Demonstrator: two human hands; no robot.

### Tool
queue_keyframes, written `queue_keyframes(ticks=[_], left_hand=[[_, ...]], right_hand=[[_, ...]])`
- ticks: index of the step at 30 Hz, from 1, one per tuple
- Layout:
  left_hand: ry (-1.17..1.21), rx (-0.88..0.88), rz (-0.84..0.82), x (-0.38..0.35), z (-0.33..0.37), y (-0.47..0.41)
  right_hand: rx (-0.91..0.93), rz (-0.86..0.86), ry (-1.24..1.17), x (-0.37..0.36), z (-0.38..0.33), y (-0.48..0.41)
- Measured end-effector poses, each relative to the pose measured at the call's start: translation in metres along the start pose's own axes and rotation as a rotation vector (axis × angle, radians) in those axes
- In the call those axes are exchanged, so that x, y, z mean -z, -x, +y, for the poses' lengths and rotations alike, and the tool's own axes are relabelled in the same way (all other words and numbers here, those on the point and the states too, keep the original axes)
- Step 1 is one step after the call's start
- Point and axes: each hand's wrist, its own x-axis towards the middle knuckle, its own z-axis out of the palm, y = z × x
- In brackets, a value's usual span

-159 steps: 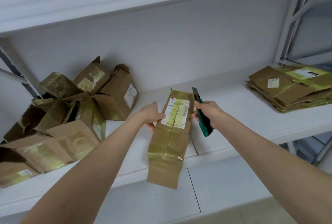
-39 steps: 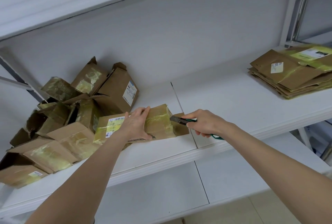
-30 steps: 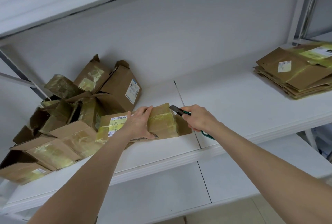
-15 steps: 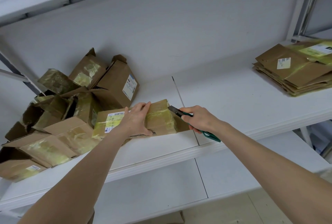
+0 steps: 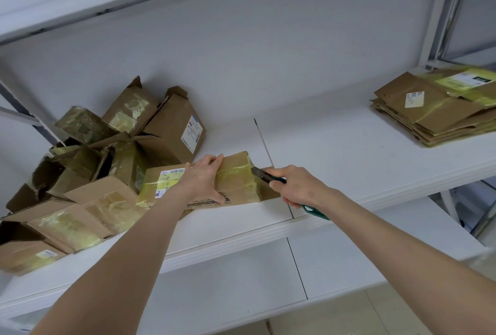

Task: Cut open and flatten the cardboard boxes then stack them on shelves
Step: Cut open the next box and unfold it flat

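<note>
While the box (image 5: 236, 183) lies on the shelf (image 5: 335, 152) with its long axis run from 9 to 3 o'clock, it is clamped across the top by the fingers and thumb of the left hand (image 5: 201, 180), and its taped 3 o'clock end is met by the knife (image 5: 261, 175), round whose green handle the fingers of the right hand (image 5: 298, 188) are closed.

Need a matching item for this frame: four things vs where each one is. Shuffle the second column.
1 taped box
2 green knife
3 flattened stack
4 box pile

A right end of shelf
B gripped in right hand
C left end of shelf
D held down by left hand

Pairs: 1-D, 2-B, 3-A, 4-C
</note>
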Motion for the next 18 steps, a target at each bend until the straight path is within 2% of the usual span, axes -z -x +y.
queue_keyframes(ticks=[8,13,18], left_hand=[[0.007,0.023,-0.012,-0.001,-0.002,-0.004],[0.031,0.056,-0.031,0.000,0.001,-0.010],[0.051,0.059,-0.023,-0.002,0.002,-0.007]], right_hand=[[-0.042,-0.032,0.014,0.016,0.001,0.001],[-0.091,0.154,-0.051,0.006,0.002,-0.016],[-0.087,0.157,0.022,-0.008,-0.009,-0.035]])
